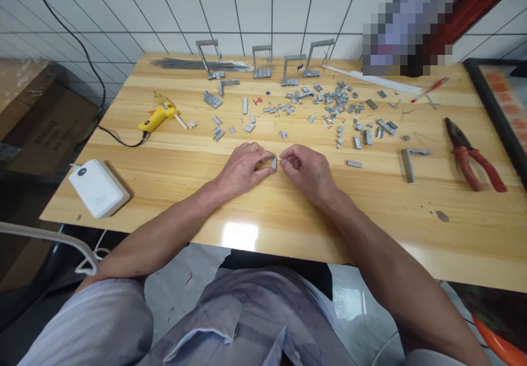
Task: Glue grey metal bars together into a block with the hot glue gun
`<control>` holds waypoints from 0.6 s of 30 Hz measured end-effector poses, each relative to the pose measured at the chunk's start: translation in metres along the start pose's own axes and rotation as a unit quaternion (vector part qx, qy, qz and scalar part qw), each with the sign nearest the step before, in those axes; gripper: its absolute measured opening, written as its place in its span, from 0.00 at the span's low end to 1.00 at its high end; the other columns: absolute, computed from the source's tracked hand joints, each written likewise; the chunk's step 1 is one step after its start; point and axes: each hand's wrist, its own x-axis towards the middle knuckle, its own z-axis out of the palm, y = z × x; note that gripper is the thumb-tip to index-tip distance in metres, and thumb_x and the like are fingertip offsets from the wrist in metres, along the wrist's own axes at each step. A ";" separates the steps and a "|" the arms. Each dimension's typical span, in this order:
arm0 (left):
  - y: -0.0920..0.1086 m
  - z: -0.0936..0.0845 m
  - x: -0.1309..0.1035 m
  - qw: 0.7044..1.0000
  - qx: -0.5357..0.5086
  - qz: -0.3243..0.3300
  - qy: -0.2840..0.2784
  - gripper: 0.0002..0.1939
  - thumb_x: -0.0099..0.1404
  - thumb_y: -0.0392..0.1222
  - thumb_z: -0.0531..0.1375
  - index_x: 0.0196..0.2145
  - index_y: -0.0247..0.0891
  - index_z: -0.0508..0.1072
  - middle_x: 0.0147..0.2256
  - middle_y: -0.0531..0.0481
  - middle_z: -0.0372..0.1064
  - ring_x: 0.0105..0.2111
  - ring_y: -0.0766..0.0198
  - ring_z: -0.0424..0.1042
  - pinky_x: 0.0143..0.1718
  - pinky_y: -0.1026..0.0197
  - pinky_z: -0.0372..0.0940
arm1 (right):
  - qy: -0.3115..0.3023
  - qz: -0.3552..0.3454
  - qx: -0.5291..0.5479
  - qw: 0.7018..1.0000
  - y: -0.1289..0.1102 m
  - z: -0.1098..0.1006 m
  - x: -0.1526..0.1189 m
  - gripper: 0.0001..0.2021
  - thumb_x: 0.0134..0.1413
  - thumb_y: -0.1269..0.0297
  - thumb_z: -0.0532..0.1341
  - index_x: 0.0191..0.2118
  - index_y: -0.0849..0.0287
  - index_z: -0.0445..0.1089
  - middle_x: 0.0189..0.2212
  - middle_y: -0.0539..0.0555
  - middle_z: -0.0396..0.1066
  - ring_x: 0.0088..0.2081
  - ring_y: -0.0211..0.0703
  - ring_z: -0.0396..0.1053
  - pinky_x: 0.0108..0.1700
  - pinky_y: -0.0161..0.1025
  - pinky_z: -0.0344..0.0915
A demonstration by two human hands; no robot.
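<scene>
A small, grey, rectangular, metal-looking block (274,163) is pinched by its ends between the slightly parted thumb and forefinger of the left hand (244,168), at the middle of the pale wooden tabletop (263,212). The right hand (308,173) is held just beside it, fingers curled nearly closed; whether anything is gripped there cannot be told. The block is judged light, stiff and perhaps slippery, best gripped lightly by its 2 ends. On the far side, 4 grey, angled, metal-looking frames (262,73) are seen standing
</scene>
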 end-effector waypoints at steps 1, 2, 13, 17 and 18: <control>0.001 0.000 0.001 1.000 0.000 -0.001 -0.003 0.12 0.71 0.45 0.64 0.49 0.40 0.81 0.40 0.46 0.76 0.44 0.55 0.73 0.51 0.51 0.65 | -0.006 -0.006 0.001 1.000 0.000 0.001 -0.001 0.04 0.58 0.68 0.62 0.37 0.55 0.75 0.28 0.49 0.76 0.29 0.39 0.68 0.37 0.38 0.64; 0.002 0.000 0.001 1.000 0.001 -0.004 -0.005 0.12 0.71 0.46 0.64 0.48 0.40 0.81 0.39 0.47 0.76 0.43 0.55 0.73 0.51 0.51 0.65 | -0.011 -0.012 0.004 1.000 -0.001 0.001 -0.001 0.04 0.58 0.69 0.62 0.37 0.55 0.75 0.28 0.49 0.76 0.29 0.40 0.68 0.37 0.38 0.64; 0.021 -0.009 0.016 0.996 0.046 -0.042 -0.064 0.10 0.71 0.41 0.61 0.47 0.36 0.78 0.38 0.45 0.73 0.41 0.53 0.73 0.45 0.53 0.67 | -0.025 0.014 -0.094 0.995 -0.026 -0.032 0.004 0.07 0.60 0.68 0.61 0.41 0.56 0.76 0.34 0.53 0.79 0.36 0.45 0.73 0.41 0.40 0.65; 0.017 -0.008 0.021 0.996 0.047 -0.026 -0.071 0.11 0.70 0.41 0.62 0.47 0.37 0.78 0.40 0.44 0.74 0.43 0.53 0.74 0.47 0.52 0.68 | -0.063 0.112 -0.233 0.964 -0.030 -0.086 0.000 0.07 0.60 0.60 0.61 0.34 0.54 0.75 0.31 0.53 0.78 0.35 0.49 0.73 0.36 0.42 0.58; 0.015 -0.007 0.021 0.996 0.041 -0.024 -0.070 0.11 0.70 0.41 0.62 0.47 0.37 0.78 0.40 0.43 0.74 0.43 0.53 0.74 0.47 0.52 0.68 | -0.066 0.145 -0.262 0.952 -0.026 -0.098 -0.004 0.08 0.60 0.58 0.61 0.33 0.53 0.74 0.30 0.53 0.78 0.35 0.49 0.72 0.36 0.42 0.56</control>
